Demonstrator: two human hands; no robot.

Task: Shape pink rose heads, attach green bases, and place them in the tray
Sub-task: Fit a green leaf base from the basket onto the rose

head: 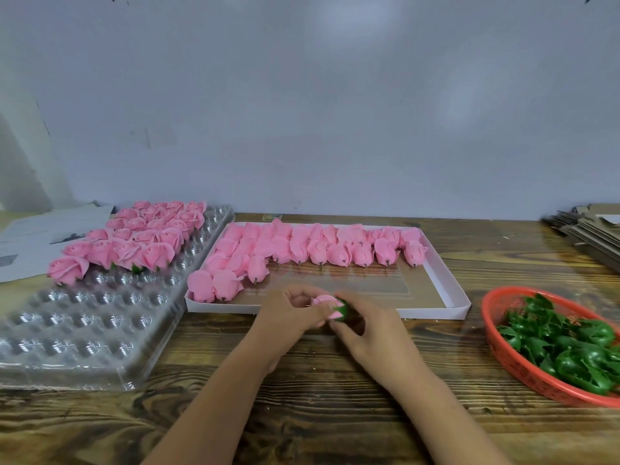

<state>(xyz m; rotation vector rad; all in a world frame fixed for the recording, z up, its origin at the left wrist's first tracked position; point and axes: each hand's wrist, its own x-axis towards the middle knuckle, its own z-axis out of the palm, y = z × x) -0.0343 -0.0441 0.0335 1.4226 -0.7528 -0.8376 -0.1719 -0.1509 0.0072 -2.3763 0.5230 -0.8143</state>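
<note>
A pink rose head (322,302) is held just above the wooden table (302,414), in front of the white box (449,290) of unshaped buds (322,246). It is gripped by the left hand (291,310), fingers curled round the petal end. A green base (343,310) is pinched against its bottom by the right hand (365,325).

The head is judged very light, soft and easily crushed — thin petals that would crease under a hard squeeze. Hold is best taken low, round the firmer core near the stub, not on the outer petal edges. The green base looks like stiffer plastic, tolerant of a firmer pinch.

The long axis of the rose lies roughly horizontal — petals pointed left toward the left palm, stub end pointed right into the base. How far the base is seated is hidden by the fingers.

Finished roses (134,239) are seated at the far end of the clear tray (84,330), left of the box; spare bases are heaped in the red basket (503,347) at right.
</note>
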